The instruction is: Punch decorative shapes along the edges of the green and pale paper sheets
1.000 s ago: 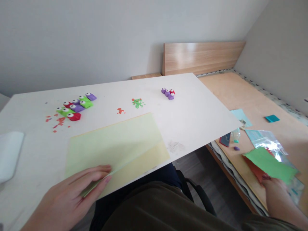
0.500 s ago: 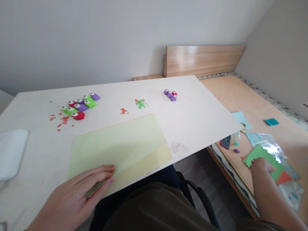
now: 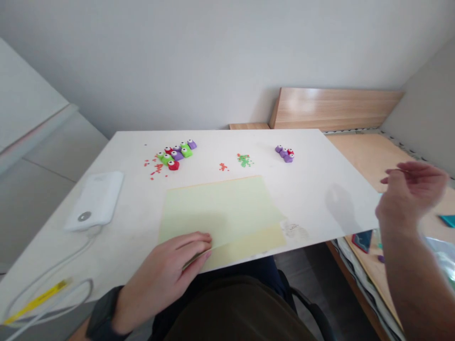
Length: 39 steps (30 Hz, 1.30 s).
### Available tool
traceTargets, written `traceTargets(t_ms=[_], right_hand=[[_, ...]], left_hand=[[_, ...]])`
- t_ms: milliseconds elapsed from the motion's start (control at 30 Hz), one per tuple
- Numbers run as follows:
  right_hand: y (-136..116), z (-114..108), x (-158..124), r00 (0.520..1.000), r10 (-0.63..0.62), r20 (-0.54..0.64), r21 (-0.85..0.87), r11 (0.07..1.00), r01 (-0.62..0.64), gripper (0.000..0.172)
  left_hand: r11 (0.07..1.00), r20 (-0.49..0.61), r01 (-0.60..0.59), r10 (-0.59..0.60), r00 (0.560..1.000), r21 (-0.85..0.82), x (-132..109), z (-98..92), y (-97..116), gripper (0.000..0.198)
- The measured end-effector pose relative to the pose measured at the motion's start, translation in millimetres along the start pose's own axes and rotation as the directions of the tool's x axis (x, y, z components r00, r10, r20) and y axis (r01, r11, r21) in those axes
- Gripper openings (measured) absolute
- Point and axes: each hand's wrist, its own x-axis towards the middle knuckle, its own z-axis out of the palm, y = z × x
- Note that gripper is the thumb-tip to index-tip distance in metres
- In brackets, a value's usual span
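A pale green sheet of paper [image 3: 213,208] lies on the white table in front of me, with a yellowish strip along its near edge. My left hand [image 3: 181,263] is closed on that near edge, thumb below and fingers on top. To the right, my right hand [image 3: 408,189] is raised beyond the table's right edge, over the bed. Its fingers are curled together and slightly blurred; whether anything sits between them is hidden.
Purple, green and red clay pieces with eyes [image 3: 176,154] sit at the back left, and a smaller group [image 3: 285,154] at the back right. Green bits [image 3: 244,160] and orange bits [image 3: 223,166] lie between. A white device [image 3: 97,196] with a cable stands left.
My right hand has lifted off the green notebook on the bed and come up toward the table. The view has turned left. My left hand stays on the paper's edge.
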Motion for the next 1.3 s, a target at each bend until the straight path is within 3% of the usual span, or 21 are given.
traceTargets(t_ms=[67,100,167,267,300,367,433,600,667,833,900,1033,1167,1300], right_hand=[[-41,38,-20,0.970,-0.009,0.243,0.152,0.988,-0.029,0.034],[-62,55,-31,0.909,0.007,0.416,0.163,0.983,-0.082,0.033],[-99,83,-53,0.687,0.039,0.725,0.093,0.984,-0.155,0.034],[-131,115,-78,0.434,0.107,0.894,-0.060,0.991,-0.121,0.041],[-136,122,-84,0.371,0.140,0.918,-0.110,0.989,-0.102,0.042],[-138,132,-94,0.291,0.191,0.937,-0.174,0.981,-0.084,0.047],[-137,137,-102,0.268,0.209,0.941,-0.180,0.975,-0.129,0.051],[-127,138,-119,0.185,0.233,0.955,-0.147,0.910,-0.388,0.053],[-126,138,-124,0.177,0.248,0.953,-0.142,0.876,-0.461,0.052],[-129,138,-128,0.225,0.219,0.949,-0.036,0.788,-0.614,0.058],[-131,138,-128,0.238,0.216,0.947,-0.007,0.754,-0.657,0.052],[-128,138,-128,0.288,0.230,0.930,0.042,0.709,-0.704,0.035],[-125,138,-127,0.349,0.224,0.910,0.119,0.666,-0.737,0.030],[-128,136,-127,0.344,0.214,0.914,0.146,0.619,-0.772,0.033]], left_hand=[[1.000,-0.010,0.006,-0.007,1.000,-0.029,2,-1.9,4,0.019],[0.999,-0.016,0.019,-0.020,1.000,-0.044,3,-2.4,5,0.019],[0.995,-0.042,0.057,-0.061,0.997,-0.081,3,-2.8,7,0.018],[0.983,-0.077,0.105,-0.118,0.990,-0.151,0,-1.9,8,0.019],[0.979,-0.101,0.112,-0.131,0.986,-0.171,-1,-1.3,8,0.019],[0.971,-0.131,0.120,-0.149,0.980,-0.204,-3,0.3,8,0.018],[0.967,-0.152,0.119,-0.155,0.976,-0.226,-4,2.0,8,0.018],[0.967,-0.171,0.082,-0.126,0.977,-0.242,-5,5.2,6,0.019],[0.969,-0.177,0.060,-0.104,0.979,-0.240,-5,6.3,7,0.019],[0.978,-0.217,0.024,-0.070,0.974,-0.209,-5,8.4,8,0.018],[0.979,-0.197,0.020,-0.061,0.978,-0.204,-5,6.4,9,0.013],[0.987,-0.174,0.022,-0.050,0.984,-0.162,-4,-5.0,7,0.043],[0.991,-0.284,0.132,-0.131,0.950,-0.018,8,-20.7,-8,0.034],[0.974,-0.329,0.212,-0.175,0.928,0.082,40,-33.0,-33,0.051]])
